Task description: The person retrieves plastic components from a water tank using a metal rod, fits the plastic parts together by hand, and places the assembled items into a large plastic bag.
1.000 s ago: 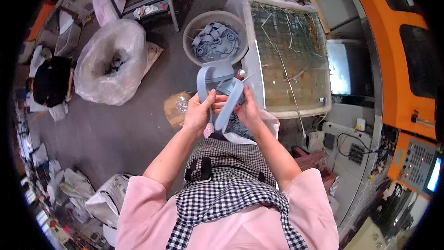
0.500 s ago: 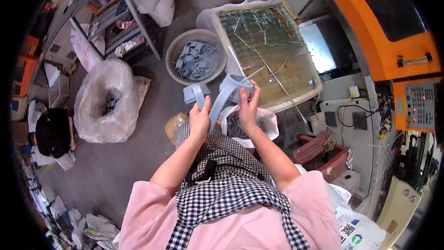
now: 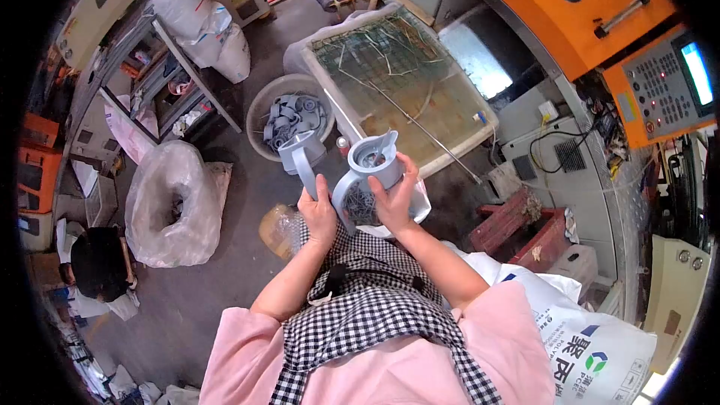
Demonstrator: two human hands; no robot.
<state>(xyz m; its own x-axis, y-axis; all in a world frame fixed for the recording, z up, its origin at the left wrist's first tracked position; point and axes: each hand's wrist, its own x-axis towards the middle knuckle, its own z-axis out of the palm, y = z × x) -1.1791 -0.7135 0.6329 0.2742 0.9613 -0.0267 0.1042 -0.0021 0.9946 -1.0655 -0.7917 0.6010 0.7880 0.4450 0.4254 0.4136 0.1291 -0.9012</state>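
Note:
My left hand (image 3: 319, 219) is closed around the handle of a grey plastic part with a curved handle (image 3: 302, 156). In my right hand (image 3: 397, 196) is a grey plastic ring with a curved handle (image 3: 381, 170), its round opening facing up and a small pointed tab on its rim. The two pieces are held side by side, a small gap between their upper ends. Beyond them, a round basin (image 3: 253, 132) holds several similar grey parts. Under the right-hand piece, a white bag (image 3: 420, 208) contains thin grey scraps, partly hidden by my hands.
A water-filled tank (image 3: 491, 121) with rods lying across it stands ahead. On the left are a plastic-lined bin (image 3: 146, 232) and a metal rack (image 3: 196, 60). An orange machine (image 3: 540, 22) rises at right, above red metal pieces (image 3: 502, 226) and white sacks (image 3: 555, 307).
The view has shifted. Both parts have been turned in my hands, so the right one now shows its round opening. My hands still hold the two pieces.

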